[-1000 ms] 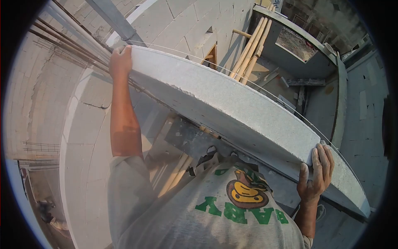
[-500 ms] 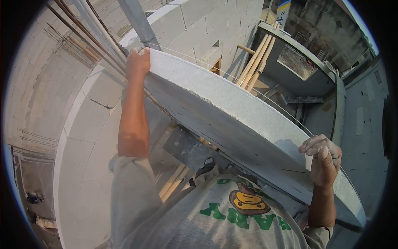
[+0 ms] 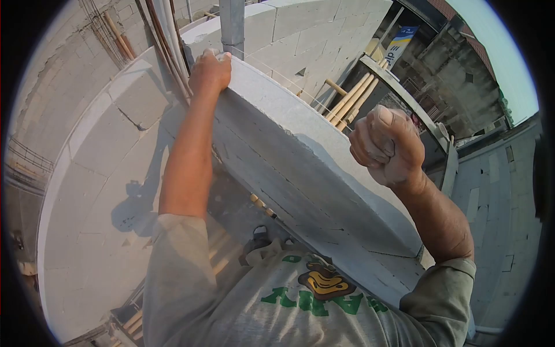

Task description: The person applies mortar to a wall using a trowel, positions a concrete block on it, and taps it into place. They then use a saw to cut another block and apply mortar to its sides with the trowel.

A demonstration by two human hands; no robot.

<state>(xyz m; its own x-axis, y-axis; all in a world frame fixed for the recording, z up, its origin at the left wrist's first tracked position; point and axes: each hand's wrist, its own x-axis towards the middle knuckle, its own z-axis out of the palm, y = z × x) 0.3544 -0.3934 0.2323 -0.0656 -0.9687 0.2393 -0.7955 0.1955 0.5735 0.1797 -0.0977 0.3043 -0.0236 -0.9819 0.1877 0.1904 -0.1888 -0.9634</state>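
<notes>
A pale lightweight concrete block (image 3: 289,115) lies along the top of the wall in front of me, its upper face dusty and partly shaded. My left hand (image 3: 210,72) is curled over the block's far left end, close to a grey metal post (image 3: 232,26). Raised above the block's right part, my right hand (image 3: 388,144) is balled into a fist with white dust on the knuckles and touches nothing. A thin taut string (image 3: 283,78) runs along the block's far edge.
Bamboo poles (image 3: 355,95) lean beyond the wall. Vertical bars and pipes (image 3: 165,46) stand just left of my left hand. A curved block wall (image 3: 87,150) rises at left, and another wall (image 3: 324,29) stands behind. Below are a floor and my sandalled foot (image 3: 260,232).
My right hand has lifted off the block's right end, moved up and left, and closed into a fist. The left hand stays on the block's end while the view has shifted.
</notes>
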